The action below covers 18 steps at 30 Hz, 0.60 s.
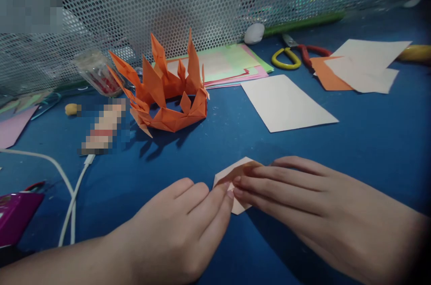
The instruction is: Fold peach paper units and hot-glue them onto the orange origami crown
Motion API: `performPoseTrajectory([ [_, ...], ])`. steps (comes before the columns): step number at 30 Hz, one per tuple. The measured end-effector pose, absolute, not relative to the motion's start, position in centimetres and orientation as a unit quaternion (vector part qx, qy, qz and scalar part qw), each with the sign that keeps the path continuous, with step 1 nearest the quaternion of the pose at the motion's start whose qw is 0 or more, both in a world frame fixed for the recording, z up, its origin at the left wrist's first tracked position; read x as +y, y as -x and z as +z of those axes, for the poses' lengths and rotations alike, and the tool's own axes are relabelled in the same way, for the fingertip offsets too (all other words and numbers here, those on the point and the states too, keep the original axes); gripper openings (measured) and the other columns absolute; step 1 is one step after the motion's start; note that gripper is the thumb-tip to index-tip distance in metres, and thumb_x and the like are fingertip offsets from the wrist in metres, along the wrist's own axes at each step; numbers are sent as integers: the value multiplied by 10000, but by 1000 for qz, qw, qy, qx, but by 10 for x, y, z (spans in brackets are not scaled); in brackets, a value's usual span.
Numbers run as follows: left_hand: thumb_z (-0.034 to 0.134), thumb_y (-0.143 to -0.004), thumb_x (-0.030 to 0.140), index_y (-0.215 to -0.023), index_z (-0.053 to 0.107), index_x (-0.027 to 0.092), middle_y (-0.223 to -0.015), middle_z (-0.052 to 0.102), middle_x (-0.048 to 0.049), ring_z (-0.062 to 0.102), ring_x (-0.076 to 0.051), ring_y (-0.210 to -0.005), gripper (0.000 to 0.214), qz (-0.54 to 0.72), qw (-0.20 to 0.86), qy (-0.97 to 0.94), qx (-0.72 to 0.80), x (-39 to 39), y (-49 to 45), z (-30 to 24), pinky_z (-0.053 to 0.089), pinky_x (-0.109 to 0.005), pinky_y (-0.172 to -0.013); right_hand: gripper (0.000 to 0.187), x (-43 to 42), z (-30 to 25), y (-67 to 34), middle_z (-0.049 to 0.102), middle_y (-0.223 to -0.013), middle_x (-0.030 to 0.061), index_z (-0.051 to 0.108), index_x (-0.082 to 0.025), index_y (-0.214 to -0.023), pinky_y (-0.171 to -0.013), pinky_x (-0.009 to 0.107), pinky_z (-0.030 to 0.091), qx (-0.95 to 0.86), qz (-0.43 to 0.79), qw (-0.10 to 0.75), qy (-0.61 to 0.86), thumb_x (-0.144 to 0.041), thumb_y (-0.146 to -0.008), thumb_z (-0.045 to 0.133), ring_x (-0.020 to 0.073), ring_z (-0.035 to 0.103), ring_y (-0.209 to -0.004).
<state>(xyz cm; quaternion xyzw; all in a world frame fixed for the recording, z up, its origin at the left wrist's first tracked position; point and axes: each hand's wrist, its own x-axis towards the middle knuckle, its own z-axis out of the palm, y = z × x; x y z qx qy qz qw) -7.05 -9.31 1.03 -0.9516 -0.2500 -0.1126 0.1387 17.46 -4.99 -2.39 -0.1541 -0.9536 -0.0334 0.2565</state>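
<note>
My left hand [182, 222]: open, with my fingertips pushing down on the small folded paper [235, 172]. I am not grabbing it.
My right hand [303, 199]: open and flat, fingers pointing to 9 o'clock, pressing on the same paper.
Small folded paper: on the blue table [370, 141], between my two hands.
Orange paper crown [164, 92]: at 11 o'clock from the paper, well apart.
White sheet [286, 103]: at 1 o'clock, lying flat.

Head camera looks forward and down, close over the blue table [336, 150].

One folded paper [232, 176], one orange crown [168, 96], one scissors [296, 54], one jar [97, 72]
</note>
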Motion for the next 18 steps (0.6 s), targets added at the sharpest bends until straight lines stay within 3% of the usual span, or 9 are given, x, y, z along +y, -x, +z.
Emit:
performPoseTrajectory([
  [5,210,-1060,53,-1020,701,110,-913,808,-63,658,-188,-661,497,-116,134,948,-264,-95,68,10,477,-346,-616,414,-48,-21,-170,807,-1069,8,721,-182,-1079,-840,319,535,-953,-12,262,154,-22,-974,354,159,716,-996],
  [8,197,-1057,38,-1007,696,127,-934,814,-55,665,-184,-681,509,-109,148,945,-272,-97,66,10,484,-334,-645,406,-51,-26,-172,785,-1156,23,681,-166,-1153,-900,319,523,-949,-2,269,165,-11,-952,364,165,700,-1061],
  [13,198,-1054,29,-981,694,143,-896,814,-47,673,-188,-682,514,-112,154,944,-268,-98,65,9,483,-330,-662,371,-54,-32,-175,758,-1206,55,639,-154,-1214,-972,354,477,-953,-7,259,160,-65,-1004,346,202,665,-1125],
  [18,248,-1076,71,-1164,667,88,-1139,798,-64,694,-178,-804,428,-105,170,936,-290,-101,68,6,474,-330,-709,378,-52,-30,-173,751,-1126,69,657,-157,-1147,-917,347,491,-951,-2,259,167,-83,-1033,304,211,661,-1055],
])
